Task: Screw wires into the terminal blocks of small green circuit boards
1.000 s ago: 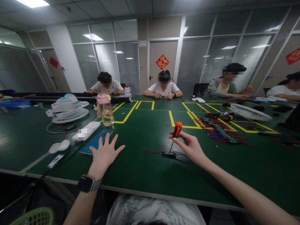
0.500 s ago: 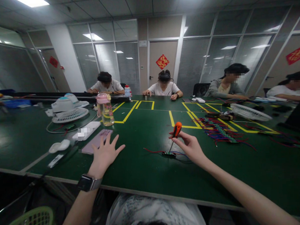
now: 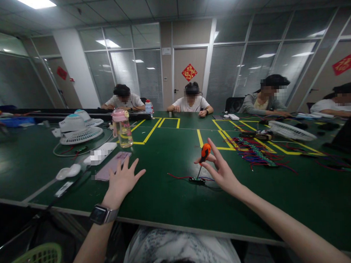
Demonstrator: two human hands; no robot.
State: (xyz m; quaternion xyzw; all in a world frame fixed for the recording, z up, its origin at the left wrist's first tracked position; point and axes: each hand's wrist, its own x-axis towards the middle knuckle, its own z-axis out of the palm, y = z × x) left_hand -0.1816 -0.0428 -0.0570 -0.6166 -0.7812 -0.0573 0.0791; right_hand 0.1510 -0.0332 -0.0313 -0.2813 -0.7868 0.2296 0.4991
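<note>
My right hand [image 3: 223,171] grips an orange and black screwdriver [image 3: 205,152] by its handle, with the index finger stretched upward. The screwdriver leans a little, and its tip meets a small green circuit board [image 3: 196,180] on the table. Red and blue wires run out from the board's two ends. Palm down on the green table [image 3: 163,208], my left hand [image 3: 124,183] lies with fingers spread. Its fingertips reach over the edge of a pinkish phone-like slab [image 3: 112,168]. Nothing is held in that hand.
A pink-lidded bottle [image 3: 122,129], a white box [image 3: 103,152] and white fans [image 3: 80,129] stand to the left. A row of wired circuit boards [image 3: 257,151] lies at right, near a fan grille [image 3: 292,130]. Several people sit across the table.
My right index finger has lifted off the screwdriver handle and now points up. The screwdriver stays on the board. My left hand has not visibly moved.
</note>
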